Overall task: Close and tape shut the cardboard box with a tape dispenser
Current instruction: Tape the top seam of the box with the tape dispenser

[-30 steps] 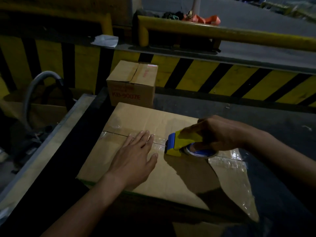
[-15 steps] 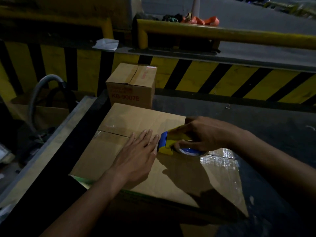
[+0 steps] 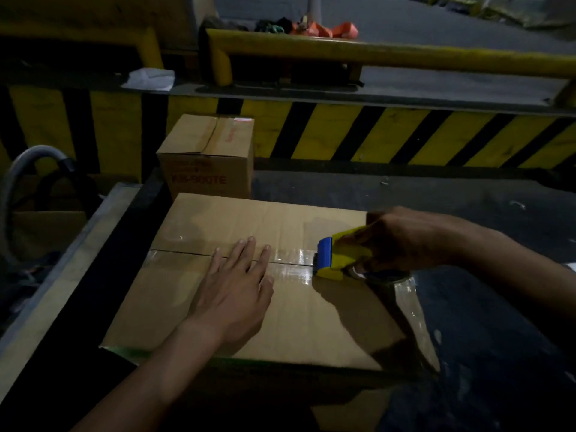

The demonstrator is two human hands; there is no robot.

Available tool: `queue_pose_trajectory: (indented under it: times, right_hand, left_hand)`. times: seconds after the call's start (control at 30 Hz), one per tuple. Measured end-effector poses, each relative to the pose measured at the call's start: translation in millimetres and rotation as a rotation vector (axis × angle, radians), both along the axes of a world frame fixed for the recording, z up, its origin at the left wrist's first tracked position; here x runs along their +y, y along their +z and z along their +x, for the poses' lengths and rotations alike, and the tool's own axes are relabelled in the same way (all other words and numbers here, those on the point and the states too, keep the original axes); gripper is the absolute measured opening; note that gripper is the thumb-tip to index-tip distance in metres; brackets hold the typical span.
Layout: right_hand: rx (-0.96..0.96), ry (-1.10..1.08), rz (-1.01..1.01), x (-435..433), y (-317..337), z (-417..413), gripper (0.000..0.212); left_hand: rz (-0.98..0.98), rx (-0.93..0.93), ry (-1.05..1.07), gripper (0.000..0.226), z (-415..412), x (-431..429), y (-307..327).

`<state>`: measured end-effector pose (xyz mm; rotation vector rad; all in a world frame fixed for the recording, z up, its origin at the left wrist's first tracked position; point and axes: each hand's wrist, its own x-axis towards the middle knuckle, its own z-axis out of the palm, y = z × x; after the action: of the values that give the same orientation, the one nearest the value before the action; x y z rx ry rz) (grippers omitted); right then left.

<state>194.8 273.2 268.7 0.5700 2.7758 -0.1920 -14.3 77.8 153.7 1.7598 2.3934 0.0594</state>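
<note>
A large cardboard box (image 3: 311, 322) lies on a dark surface with both top flaps down and the seam running left to right. My left hand (image 3: 237, 288) rests flat on the top, fingers straight, fingertips across the seam. My right hand (image 3: 402, 241) grips a yellow and blue tape dispenser (image 3: 339, 257) at the right end of the seam, its blue end pointing left. A shiny strip of clear tape (image 3: 296, 263) covers the seam between my left fingers and the dispenser. The roll is mostly hidden under my right hand.
A smaller closed cardboard box (image 3: 205, 157) stands right behind the large one. A yellow and black striped wall (image 3: 343, 132) with a yellow rail (image 3: 374, 51) runs along the back. A grey hose (image 3: 28, 157) curves at the left. Dark tabletop (image 3: 467, 207) extends right.
My right hand has drawn the dispenser to the right along the seam, away from my left fingers, toward the box's right edge. My left hand stays flat on the box.
</note>
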Motion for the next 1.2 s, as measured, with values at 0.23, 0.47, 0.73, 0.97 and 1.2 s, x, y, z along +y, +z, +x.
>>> queue_pose_trajectory:
  times: [0.23,0.47,0.73,0.97,1.2]
  right_hand:
    - [0.042,-0.030,-0.001,8,-12,-2,0.058]
    - [0.006,-0.067,0.025,11,-10,4,0.062]
    - [-0.021,-0.140,-0.006,20,-3,55,0.056]
    - [0.044,-0.151,-0.040,28,-14,55,0.055]
    - [0.067,-0.161,-0.063,34,1,73,0.054]
  left_hand:
    - [0.008,0.027,-0.160,0.059,28,29,-3]
    - [0.025,0.026,-0.206,0.058,30,28,-9]
    - [0.022,0.012,-0.183,0.060,36,29,-3]
    - [0.038,-0.032,-0.282,0.061,79,58,-8]
    - [0.096,-0.010,-0.279,0.061,79,53,-13]
